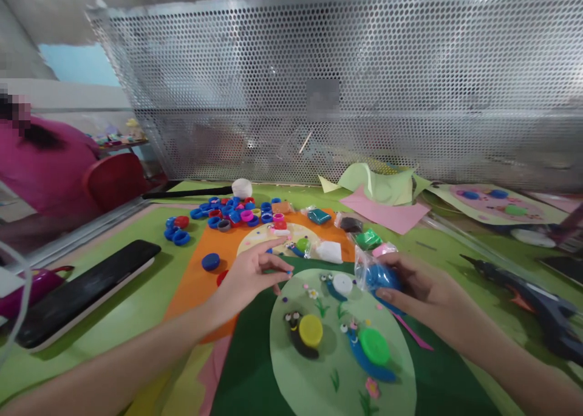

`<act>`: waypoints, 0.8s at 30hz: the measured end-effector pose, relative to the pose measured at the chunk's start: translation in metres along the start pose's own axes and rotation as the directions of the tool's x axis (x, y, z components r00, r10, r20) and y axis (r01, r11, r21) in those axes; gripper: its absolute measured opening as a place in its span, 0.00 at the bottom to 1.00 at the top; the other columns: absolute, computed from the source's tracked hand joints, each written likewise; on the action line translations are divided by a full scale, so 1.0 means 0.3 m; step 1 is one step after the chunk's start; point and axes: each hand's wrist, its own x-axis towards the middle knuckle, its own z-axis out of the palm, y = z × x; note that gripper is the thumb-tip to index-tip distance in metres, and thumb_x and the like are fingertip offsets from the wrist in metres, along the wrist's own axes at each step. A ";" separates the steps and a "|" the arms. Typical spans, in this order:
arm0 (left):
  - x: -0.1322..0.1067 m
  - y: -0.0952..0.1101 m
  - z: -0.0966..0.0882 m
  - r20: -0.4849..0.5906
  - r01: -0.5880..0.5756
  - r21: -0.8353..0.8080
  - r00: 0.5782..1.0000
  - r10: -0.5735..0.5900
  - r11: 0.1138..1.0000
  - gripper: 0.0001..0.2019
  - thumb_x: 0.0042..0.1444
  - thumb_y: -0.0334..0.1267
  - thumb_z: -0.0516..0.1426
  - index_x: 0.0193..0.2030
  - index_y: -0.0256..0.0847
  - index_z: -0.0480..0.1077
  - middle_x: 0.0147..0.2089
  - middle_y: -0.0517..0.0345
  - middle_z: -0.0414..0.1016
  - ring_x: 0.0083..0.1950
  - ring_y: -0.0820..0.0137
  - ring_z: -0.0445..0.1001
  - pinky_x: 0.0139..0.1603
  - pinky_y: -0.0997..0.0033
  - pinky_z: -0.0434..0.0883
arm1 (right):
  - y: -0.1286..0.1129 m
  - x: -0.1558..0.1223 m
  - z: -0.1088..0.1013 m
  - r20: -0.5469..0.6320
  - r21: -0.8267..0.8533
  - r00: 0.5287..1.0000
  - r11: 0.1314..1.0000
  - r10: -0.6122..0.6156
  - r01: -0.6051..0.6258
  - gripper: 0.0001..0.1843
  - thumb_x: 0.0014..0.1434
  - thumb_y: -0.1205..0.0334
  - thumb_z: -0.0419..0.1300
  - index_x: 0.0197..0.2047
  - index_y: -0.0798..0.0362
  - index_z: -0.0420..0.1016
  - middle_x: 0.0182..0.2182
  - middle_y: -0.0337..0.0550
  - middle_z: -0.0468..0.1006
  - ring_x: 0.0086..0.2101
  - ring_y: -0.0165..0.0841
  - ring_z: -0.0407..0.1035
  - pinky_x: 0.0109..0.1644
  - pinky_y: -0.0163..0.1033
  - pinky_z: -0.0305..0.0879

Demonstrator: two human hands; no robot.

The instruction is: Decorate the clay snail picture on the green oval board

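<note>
My left hand [255,270] is over the top left of the pale green oval [337,355], thumb and forefinger pinched on a tiny blue bit of clay [290,273]. On the right, my right hand [419,288] grips a clear packet of blue modelling clay [381,276]. Between and below the hands, the oval bears three snails with bottle-cap shells: one with a yellow cap [311,331], one with a green cap [375,345] and one with a white cap [343,285]. A pink clay flower [372,387] and grass blades lie near them. Dark green card [246,367] surrounds the oval.
Bottle caps [237,211] are heaped at the back left. Clay packets [368,240] lie beyond my right hand. A glue gun [528,300] rests at right, a black phone-like slab [91,294] at left. A perforated metal screen [273,88] stands behind; a person in pink [50,161] sits left.
</note>
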 end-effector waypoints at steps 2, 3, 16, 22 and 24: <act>-0.001 -0.001 0.001 -0.004 -0.018 0.049 1.000 0.018 0.999 0.31 0.47 0.33 0.61 0.59 0.40 0.59 0.32 0.60 0.73 0.25 0.74 0.70 0.25 0.74 0.72 | 0.002 -0.003 -0.002 -0.005 -0.004 1.000 1.000 0.002 -0.002 0.18 0.48 0.51 0.62 0.39 0.51 0.69 0.34 0.43 0.74 0.34 0.36 0.69 0.38 0.40 0.69; -0.001 -0.001 0.001 -0.006 -0.031 0.076 0.999 0.031 0.997 0.29 0.48 0.34 0.60 0.58 0.40 0.61 0.32 0.61 0.72 0.25 0.75 0.69 0.25 0.73 0.72 | 0.003 -0.005 -0.003 -0.004 -0.006 1.000 1.000 0.004 -0.004 0.18 0.48 0.51 0.62 0.40 0.50 0.69 0.34 0.43 0.73 0.33 0.36 0.69 0.38 0.40 0.69; 0.012 -0.033 -0.017 0.017 -0.188 0.372 0.980 0.196 0.909 0.20 0.56 0.42 0.54 0.55 0.44 0.66 0.37 0.58 0.76 0.28 0.72 0.71 0.31 0.71 0.71 | 0.018 0.010 0.025 -0.003 -0.050 0.998 0.997 0.062 -0.062 0.19 0.48 0.50 0.61 0.40 0.52 0.70 0.35 0.45 0.74 0.34 0.38 0.69 0.38 0.41 0.69; 0.042 -0.048 -0.015 0.067 -0.284 0.481 0.955 0.288 0.829 0.19 0.52 0.39 0.58 0.52 0.47 0.68 0.35 0.61 0.76 0.39 0.66 0.73 0.41 0.67 0.69 | 0.050 0.026 0.031 -0.028 -0.023 0.999 1.000 0.018 -0.018 0.17 0.49 0.51 0.60 0.39 0.53 0.69 0.34 0.44 0.74 0.34 0.37 0.69 0.39 0.42 0.68; 0.053 -0.042 -0.008 0.087 -0.318 0.498 0.944 0.318 0.807 0.20 0.52 0.40 0.59 0.53 0.46 0.67 0.34 0.61 0.76 0.40 0.66 0.73 0.46 0.64 0.67 | 0.059 0.038 0.022 -0.040 -0.020 0.999 1.000 0.019 -0.020 0.18 0.50 0.50 0.59 0.40 0.53 0.68 0.35 0.44 0.74 0.35 0.38 0.69 0.39 0.42 0.68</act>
